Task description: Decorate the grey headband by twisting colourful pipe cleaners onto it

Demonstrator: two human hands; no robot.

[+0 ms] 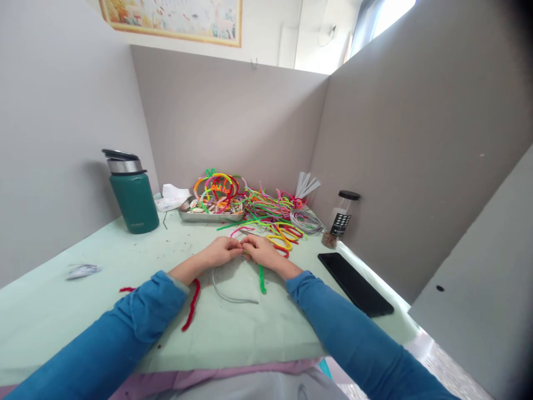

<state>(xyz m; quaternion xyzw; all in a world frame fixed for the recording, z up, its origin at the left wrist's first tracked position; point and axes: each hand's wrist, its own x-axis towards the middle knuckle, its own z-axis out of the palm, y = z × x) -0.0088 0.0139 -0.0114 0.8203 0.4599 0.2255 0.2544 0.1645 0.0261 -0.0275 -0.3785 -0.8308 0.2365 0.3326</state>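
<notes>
My left hand [220, 251] and my right hand [262, 251] meet over the middle of the table, fingertips pinched together. What lies between them is small and mostly hidden. A green pipe cleaner [262, 279] comes out from under my right hand and hangs toward the table. Below my left hand curves a thin grey wire [235, 300]; whether the fingers hold its upper end cannot be seen. Beside my left wrist is a red pipe cleaner [192, 305]. Just beyond the fingertips, a pink pipe cleaner [239, 230] shows.
Behind my hands stand a metal tray [212, 217] of small pieces and a heap of coloured pipe cleaners [270, 203]. A wire coil [307, 221], clear jar [338, 219] and black phone [355, 283] lie right; a green bottle [134, 200] stands left. Grey partitions [233, 111] enclose the table.
</notes>
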